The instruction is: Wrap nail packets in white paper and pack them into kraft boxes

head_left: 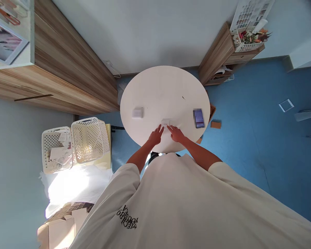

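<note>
Toward near edge of table (163, 83), slip (166, 121), touched by spread left hand (156, 136) and spread right hand (177, 134), is judged light, flimsy, best gripped at sides.

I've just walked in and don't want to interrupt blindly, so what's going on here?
Someone in a white shirt is at a round table, handling a small, pale, flat piece. The left hand and right hand are at its near edge; whether they pinch or just press is too small to tell. A white stack or box sits to the left, and a blurred-out dark device lies to the right, both untouched.
</note>
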`<state>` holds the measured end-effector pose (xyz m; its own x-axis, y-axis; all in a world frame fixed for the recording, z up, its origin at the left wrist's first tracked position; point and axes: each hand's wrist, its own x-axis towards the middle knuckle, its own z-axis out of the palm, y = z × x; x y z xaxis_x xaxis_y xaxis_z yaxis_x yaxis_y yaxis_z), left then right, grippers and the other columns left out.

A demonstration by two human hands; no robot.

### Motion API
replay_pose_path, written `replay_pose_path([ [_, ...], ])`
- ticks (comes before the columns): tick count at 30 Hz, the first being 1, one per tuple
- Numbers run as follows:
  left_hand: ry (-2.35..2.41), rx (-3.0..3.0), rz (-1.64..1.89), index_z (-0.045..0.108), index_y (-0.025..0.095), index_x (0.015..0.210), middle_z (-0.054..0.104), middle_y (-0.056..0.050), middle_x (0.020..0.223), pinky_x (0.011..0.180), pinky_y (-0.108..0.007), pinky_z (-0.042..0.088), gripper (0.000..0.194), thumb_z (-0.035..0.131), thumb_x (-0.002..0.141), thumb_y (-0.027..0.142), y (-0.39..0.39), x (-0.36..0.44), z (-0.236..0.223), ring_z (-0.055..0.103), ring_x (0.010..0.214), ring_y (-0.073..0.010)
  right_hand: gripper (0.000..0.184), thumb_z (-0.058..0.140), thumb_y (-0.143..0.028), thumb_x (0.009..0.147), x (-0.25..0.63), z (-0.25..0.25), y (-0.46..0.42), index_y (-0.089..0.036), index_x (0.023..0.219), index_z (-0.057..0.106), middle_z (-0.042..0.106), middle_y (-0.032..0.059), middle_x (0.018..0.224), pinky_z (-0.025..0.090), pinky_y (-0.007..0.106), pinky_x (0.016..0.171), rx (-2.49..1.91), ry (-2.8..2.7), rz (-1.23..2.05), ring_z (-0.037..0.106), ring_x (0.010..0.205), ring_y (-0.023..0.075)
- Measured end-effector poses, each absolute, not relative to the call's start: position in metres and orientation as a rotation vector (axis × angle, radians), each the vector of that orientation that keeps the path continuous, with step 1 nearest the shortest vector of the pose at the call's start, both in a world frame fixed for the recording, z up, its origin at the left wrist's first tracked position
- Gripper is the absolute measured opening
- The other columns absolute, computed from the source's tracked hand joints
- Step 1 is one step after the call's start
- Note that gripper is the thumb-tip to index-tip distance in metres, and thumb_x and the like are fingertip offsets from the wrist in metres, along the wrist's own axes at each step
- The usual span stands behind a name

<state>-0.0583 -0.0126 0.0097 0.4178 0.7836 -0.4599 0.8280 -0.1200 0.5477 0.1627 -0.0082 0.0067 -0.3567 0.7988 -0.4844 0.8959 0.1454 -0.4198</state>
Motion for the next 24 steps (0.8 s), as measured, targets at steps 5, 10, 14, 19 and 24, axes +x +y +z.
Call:
replay_pose_path([
  [5,1.45,1.809,-0.061,0.032,0.025,0.168,0.009,-0.017,0.18,0.112,-0.059,0.046,0.083,0.058,0.089,0.024,-0.02,-0.075,0.015,0.053,0.144,-0.0415,0.083,0.047,-0.02,0.096,0.171,0.013,-0.011,-0.021,0.174,0.018,0.034,0.014,0.174,0.045,0.047,0.116,1.729,2.235,-1.03,0.043,0.152,0.0332],
  [10,1.598,1.77,-0.037,0.04,0.027,0.164,0.02,-0.015,0.179,0.117,-0.058,0.042,0.077,0.059,0.09,0.023,-0.032,-0.098,0.023,0.052,0.144,-0.0408,0.074,0.045,-0.021,0.097,0.164,0.03,0.007,-0.022,0.17,0.032,0.037,0.0153,0.171,0.043,0.051,0.115,1.773,2.374,-0.949,0.044,0.149,0.0365],
  [14,1.702,1.706,0.053,0.049,0.027,0.158,0.033,-0.015,0.174,0.121,-0.057,0.039,0.069,0.058,0.09,0.021,-0.053,-0.117,0.034,0.051,0.145,-0.0399,0.063,0.043,-0.02,0.099,0.134,0.042,0.02,-0.019,0.162,0.045,0.042,0.0164,0.167,0.042,0.05,0.116,1.679,2.574,-0.941,0.045,0.146,0.0352],
  [19,1.803,1.777,-0.104,0.051,0.025,0.156,0.053,-0.016,0.157,0.118,-0.051,0.044,0.066,0.052,0.091,0.013,-0.086,-0.153,0.048,0.055,0.139,-0.0341,0.059,0.046,-0.016,0.099,0.084,0.046,0.012,-0.02,0.157,0.052,0.046,0.0163,0.163,0.046,0.05,0.112,1.477,2.691,-0.976,0.05,0.141,0.0338],
  [24,1.895,1.843,-0.302,0.054,0.023,0.151,0.059,-0.014,0.147,0.11,-0.043,0.049,0.055,0.043,0.098,0.012,-0.117,-0.199,0.058,0.061,0.131,-0.0283,0.053,0.047,-0.014,0.1,0.051,0.04,-0.014,-0.021,0.151,0.058,0.048,0.015,0.161,0.049,0.046,0.109,1.354,2.754,-0.955,0.053,0.139,0.0311],
])
